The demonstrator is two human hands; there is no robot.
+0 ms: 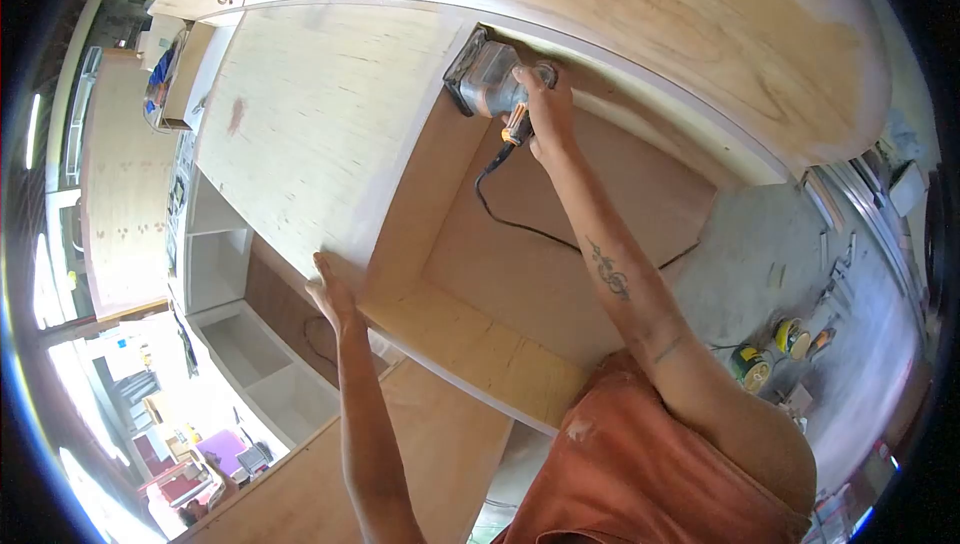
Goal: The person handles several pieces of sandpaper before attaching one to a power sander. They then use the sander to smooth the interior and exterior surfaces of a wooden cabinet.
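No legible txt, labels or nos. anywhere; all too blurred/small to read.

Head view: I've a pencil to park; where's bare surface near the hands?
Bare: the plywood panel between left hand and sander, and the recessed panel beside the cord. Crowded: the corner where the right hand grips the sander; the floor by the tape rolls.

Matt pale plywood cabinet [320, 124]; grey plastic sander [487, 84]; dusty concrete floor [770, 254].

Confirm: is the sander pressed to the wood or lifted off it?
Pressed: the sander, gripped by the right hand, sits flush against the plywood panel.
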